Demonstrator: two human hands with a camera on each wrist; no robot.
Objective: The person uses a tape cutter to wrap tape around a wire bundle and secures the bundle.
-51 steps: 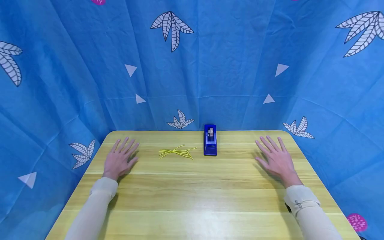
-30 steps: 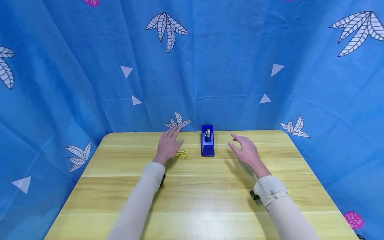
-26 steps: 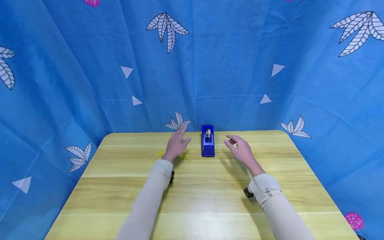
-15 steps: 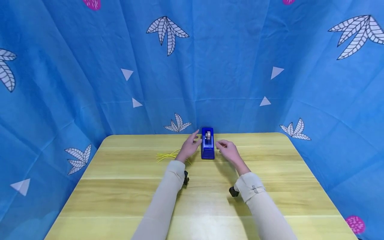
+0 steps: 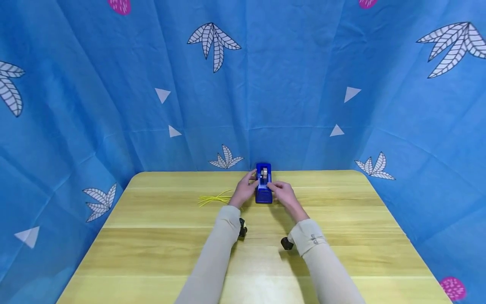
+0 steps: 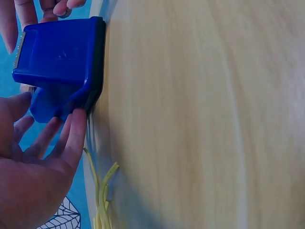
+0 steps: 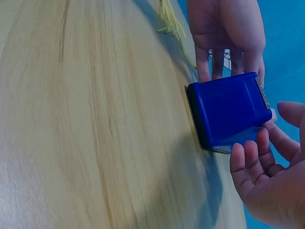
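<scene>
Both hands had moved in: from lying spread well apart on either side of the tape dispenser [image 5: 263, 196], they had come together until they flanked it. Our left hand [image 5: 243, 191] was against the dispenser's left side, its fingertips touching the blue body and its fingers mostly extended. Our right hand [image 5: 285, 195] was at the dispenser's right side with fingers loosely bent; its thumb stood apart from the index finger, so we saw no pinch, and we could not tell how firmly any fingertip touched.

We judged that only the reach was done. The dispenser stood on the wooden table [image 5: 152, 253], at the far edge, seemingly not lifted and in the same spot as before. Its tape roll [image 5: 264, 173] sat in the holder, and its serrated cutter [image 6: 19, 50] faced outward on the front end; we saw no strip drawn out past those teeth. Lifting the dispenser or pulling tape, if either was called for, remained undone as far as we could see.

To the dispenser's left, the yellow cords [image 5: 213, 198] lay in a loose, crossing bundle, partly hidden behind our left hand and gripped by neither hand. We took any handling of them as not yet begun.
</scene>
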